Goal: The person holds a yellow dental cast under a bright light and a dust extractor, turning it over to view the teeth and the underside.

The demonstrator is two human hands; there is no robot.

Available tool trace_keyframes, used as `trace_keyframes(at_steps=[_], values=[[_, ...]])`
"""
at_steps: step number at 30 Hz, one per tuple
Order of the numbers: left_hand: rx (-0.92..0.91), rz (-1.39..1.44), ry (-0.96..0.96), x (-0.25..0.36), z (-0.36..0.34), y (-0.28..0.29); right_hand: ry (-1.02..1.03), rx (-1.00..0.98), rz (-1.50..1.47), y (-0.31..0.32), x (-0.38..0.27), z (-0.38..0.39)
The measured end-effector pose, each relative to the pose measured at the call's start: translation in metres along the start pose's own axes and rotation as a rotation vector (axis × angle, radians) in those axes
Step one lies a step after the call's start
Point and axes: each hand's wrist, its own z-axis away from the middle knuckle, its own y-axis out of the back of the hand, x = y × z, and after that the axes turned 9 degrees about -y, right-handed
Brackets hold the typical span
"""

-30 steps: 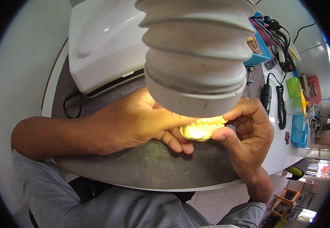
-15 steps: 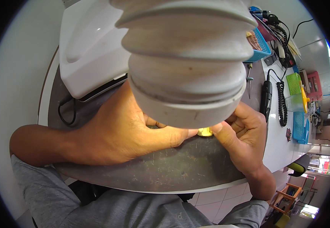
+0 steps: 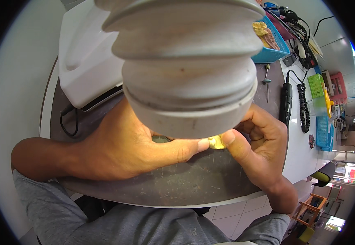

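Leftmost, a white housing (image 3: pixel 89 61) is standing on the grey tabletop (image 3: pixel 177 185), its black cable (image 3: pixel 77 123) looping close to the left arm (image 3: pixel 59 157); a sideways sweep of that arm could be catching the loop. Next, the left hand (image 3: pixel 132 149) is clamping the left side of a yellow piece (image 3: pixel 217 142), its thumb lying straight and only the tip bearing on it. Its fingers are mostly lying hidden behind a white ribbed hose (image 3: pixel 185 94), so I cannot tell how they are supporting the piece. That narrow contact is looking like the weak point: uneven pressure could be tipping the piece loose. The hose's round end is covering much of the piece in this view; raised hands could be knocking it against the rim. Rightward, the right hand (image 3: pixel 263 149) is pinching the piece's other side, thumb angled against it, other fingers curling; if the two thumbs are pushing unequally, the piece could be twisting. Further right, a thin tool (image 3: pixel 267 81) is lying near that hand, and a black handpiece (image 3: pixel 286 102) with a coiled cord (image 3: pixel 303 112) is resting beyond, where a drifting knuckle could be nudging it.
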Motion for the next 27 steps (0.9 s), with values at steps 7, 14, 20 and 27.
trace_keyframes(at_steps=[7,14,20,27], values=[[0.005,0.019,0.034,0.0,0.0004,-0.0004,0.002,0.007,-0.015,0.0,0.0012,-0.0006],[0.016,0.031,0.031,0.0001,0.0003,-0.001,0.009,-0.006,-0.001,-0.0002,0.0015,-0.0008],[0.022,0.037,0.014,0.0019,0.0006,-0.0017,-0.011,-0.026,0.009,-0.0012,-0.0003,-0.0015],[0.011,0.041,0.012,0.0029,0.0002,-0.0016,-0.05,0.043,-0.001,0.002,-0.0042,0.0013]])
